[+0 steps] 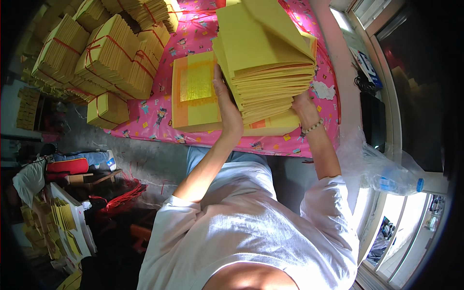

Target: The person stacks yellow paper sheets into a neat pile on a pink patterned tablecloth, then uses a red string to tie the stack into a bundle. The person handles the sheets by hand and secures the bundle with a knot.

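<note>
A thick stack of folded yellow paper (270, 72) is held between my two hands, its layered folds facing me and its top sheet slanting up and away. My left hand (227, 104) presses along the stack's left side, thumb pointing up and the other fingers hidden. My right hand (304, 108), with a beaded bracelet (313, 126) at the wrist, grips the lower right corner; its fingertips are out of sight under the paper. Beneath and to the left lies a flat yellow paper pile (193, 116) with an orange-edged, shiny gold panel (197, 83) on top.
The table wears a pink patterned cover (150, 126). Several yellow paper bundles tied with red string (104, 53) are heaped at its left. Red cords (121, 193) lie on the floor at left. A clear plastic bag (362, 154) and a bottle (396, 185) are at right, by the window.
</note>
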`<state>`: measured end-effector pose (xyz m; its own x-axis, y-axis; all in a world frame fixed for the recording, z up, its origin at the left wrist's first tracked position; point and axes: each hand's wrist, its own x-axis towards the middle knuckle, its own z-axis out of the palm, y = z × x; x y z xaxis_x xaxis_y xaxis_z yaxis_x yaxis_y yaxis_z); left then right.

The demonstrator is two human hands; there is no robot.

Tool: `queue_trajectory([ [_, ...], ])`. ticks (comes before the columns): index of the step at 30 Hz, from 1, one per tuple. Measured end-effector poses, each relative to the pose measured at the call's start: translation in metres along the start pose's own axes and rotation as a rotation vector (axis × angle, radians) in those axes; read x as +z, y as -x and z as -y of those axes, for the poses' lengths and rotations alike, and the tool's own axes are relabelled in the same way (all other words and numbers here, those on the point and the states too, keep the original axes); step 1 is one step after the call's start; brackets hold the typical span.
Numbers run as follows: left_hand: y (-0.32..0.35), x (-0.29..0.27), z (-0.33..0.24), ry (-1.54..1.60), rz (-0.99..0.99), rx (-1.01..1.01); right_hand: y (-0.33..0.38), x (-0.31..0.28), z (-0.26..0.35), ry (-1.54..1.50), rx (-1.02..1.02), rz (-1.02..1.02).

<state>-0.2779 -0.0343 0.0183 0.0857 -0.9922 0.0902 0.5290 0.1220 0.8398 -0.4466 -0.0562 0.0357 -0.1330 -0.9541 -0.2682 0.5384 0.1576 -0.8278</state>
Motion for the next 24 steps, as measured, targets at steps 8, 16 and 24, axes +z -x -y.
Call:
queue_trajectory([
  [8, -0.004, -0.023, 0.037, -0.225, -0.036, 0.052, -0.002, 0.002, 0.001, -0.002, 0.0, 0.001],
  [16, 0.001, -0.001, 0.015, -0.166, -0.071, 0.041, 0.002, -0.002, -0.004, -0.01, 0.007, -0.021],
  [24, -0.008, -0.016, 0.021, -0.271, -0.008, 0.074, -0.003, 0.002, 0.004, -0.014, -0.008, -0.036],
])
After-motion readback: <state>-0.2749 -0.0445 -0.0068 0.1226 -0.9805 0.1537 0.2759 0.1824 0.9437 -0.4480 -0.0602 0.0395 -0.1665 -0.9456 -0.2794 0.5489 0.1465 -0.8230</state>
